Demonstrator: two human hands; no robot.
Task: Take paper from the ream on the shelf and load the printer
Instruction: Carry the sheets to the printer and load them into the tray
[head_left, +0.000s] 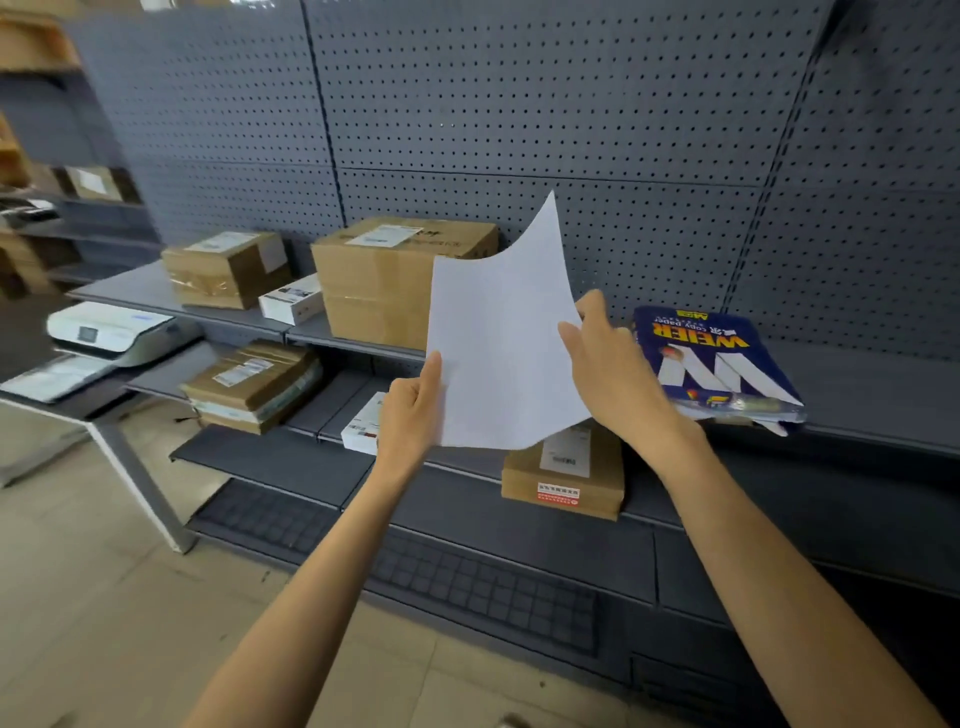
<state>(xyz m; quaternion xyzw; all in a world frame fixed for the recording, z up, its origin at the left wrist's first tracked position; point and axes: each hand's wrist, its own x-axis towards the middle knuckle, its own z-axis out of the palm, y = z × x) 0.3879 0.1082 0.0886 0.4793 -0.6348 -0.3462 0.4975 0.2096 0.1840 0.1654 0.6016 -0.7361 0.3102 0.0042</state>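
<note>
The person holds a thin batch of white paper (498, 343) up in front of the grey shelving, both bare hands on it. The left hand (410, 410) pinches the lower left edge, thumb pressed on the near face and the other fingers curled behind. The right hand (613, 369) grips the right edge, thumb on the near face, fingers out of sight behind the sheet. How many sheets are in the batch cannot be told.

The paper stands nearly upright, and its top right corner curls up and away, unsupported. The ream (717, 364), a blue wrapper with its end torn open, lies on the shelf (857, 384) just right of the right hand. The printer (117, 332) sits well apart at the far left on a grey table (109, 405), with a flat tray or sheet lying in front of it.

The picking looks done; the carry across to the printer and the loading are left. The risks seem to be these: a grip held only at the edges lets loose sheets fan or slide out during the walk, and the floppy upper corner may fold or crease, which could cause a misfeed. The stack also looks unsquared, so it may snag at the tray guides unless it is tapped even first.
</note>
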